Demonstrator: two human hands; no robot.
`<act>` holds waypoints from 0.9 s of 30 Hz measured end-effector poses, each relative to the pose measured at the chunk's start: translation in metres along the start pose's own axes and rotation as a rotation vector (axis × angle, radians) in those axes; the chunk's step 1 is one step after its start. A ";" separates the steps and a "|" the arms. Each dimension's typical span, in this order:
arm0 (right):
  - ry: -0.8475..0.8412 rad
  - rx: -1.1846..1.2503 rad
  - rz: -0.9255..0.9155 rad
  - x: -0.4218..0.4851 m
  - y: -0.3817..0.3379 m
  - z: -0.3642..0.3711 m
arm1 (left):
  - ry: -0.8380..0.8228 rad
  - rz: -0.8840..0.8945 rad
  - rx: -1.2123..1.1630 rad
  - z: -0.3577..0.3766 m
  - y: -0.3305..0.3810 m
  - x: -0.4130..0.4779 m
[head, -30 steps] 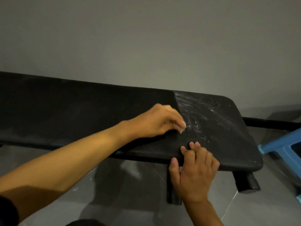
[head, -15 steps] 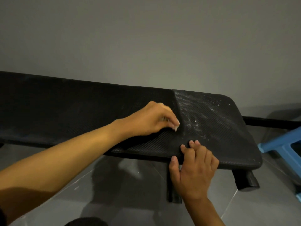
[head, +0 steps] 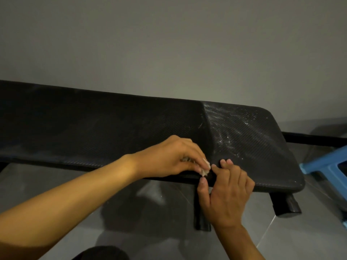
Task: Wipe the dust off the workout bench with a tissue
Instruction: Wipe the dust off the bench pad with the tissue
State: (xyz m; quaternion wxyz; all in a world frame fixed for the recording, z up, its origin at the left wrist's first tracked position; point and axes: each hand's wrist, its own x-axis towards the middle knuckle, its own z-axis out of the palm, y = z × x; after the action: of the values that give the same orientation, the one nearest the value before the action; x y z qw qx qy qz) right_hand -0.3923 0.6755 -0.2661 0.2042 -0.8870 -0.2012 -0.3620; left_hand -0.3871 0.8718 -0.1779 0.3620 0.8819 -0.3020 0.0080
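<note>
At the near edge of the black workout bench (head: 116,132), beside the crease where the long pad meets the short seat pad, both hands work close together. Left hand (head: 169,156): fingers curled and pressed together, pinching a small crumpled wad of tissue (head: 73,171) against the pad's near lip. Right hand (head: 228,190): fingers lying side by side with their tips resting on the seat pad, thumb hooked at the bench's near edge just below the tissue; it appears to steady the bench and grips nothing.

White dust streaks (head: 234,126) cover the seat pad to the right of the crease, densest toward the far side. The long pad to the left looks mostly clean, though dim light makes this uncertain. A blue stool (head: 326,164) stands at the far right on the grey tiled floor (head: 169,218).

Judged step: sweeping dust off the seat pad. To do it well, the tissue likely needs lifting clear, turning to a cleaner face, then drawing flat from the far edge toward the near edge in overlapping strokes along the ribbed texture, with firm pressure in the crease. A wad this small risks fingertips smearing the dust instead.
</note>
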 end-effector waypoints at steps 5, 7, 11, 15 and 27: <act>0.000 0.021 0.014 0.000 0.000 0.000 | 0.199 -0.065 0.154 0.000 -0.014 0.033; 0.014 0.042 0.015 -0.001 -0.001 0.000 | 0.132 -0.027 0.121 0.005 -0.008 0.033; 0.032 0.068 0.009 -0.001 0.001 0.001 | 0.069 0.080 0.134 0.009 0.000 0.031; 0.025 0.069 0.004 0.000 -0.001 -0.001 | 0.308 -0.060 0.232 -0.004 -0.032 0.060; 0.037 0.061 0.001 0.000 0.000 0.000 | 0.295 -0.163 0.252 -0.015 -0.050 0.087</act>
State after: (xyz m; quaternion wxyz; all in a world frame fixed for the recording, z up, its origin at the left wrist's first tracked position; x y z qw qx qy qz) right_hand -0.3925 0.6754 -0.2661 0.2348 -0.8736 -0.2080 -0.3721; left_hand -0.2861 0.8637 -0.1782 0.2884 0.9310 -0.1698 0.1455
